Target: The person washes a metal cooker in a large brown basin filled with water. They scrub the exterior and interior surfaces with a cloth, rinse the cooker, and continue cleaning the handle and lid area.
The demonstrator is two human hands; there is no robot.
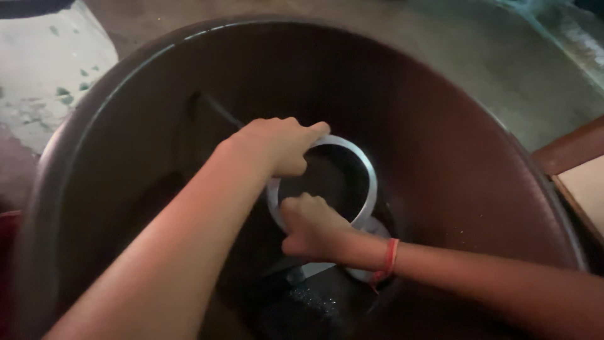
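A: Quick rundown, L to R?

B: Far left, a pale concrete slab [38,69] w/ green flecks, outside the tub. Then the big dark brown tub [478,164] fills nearly the whole view, its rim curving round both arms.

A: Hands?

B: Left hand [277,146] reaches in from lower left, arm running diagonally up toward the middle. Its fingers are curled over the top edge of a round metal pot [371,182], thumb side toward the inside. So clamped on the rim, upper-left part.

A: And the right?

B: Right hand [311,226] enters from the right edge, forearm almost level, a red thread band [391,257] on the wrist. The fist is closed at the pot's lower-left rim. Looks like it's gripping the rim or smth small against it, can't tell which; fingers are turned away from the cam.

A: Where does the pot sit?

B: Deep in the tub, about centre, mouth tilted toward the cam, so the opening reads as an oval. Inside is dark, contents not visible. Below it there's wet, glittery stuff at the tub's bottom [308,305], prob water.

A: Key relation?

B: Both hands sit on the pot's left half, left hand above, right below, close together. Pot body lies to the right of both grips. Neither arm is clearly nearer.

A: Far right?

B: A wooden edge w/ a pale panel [588,182], outside the tub.
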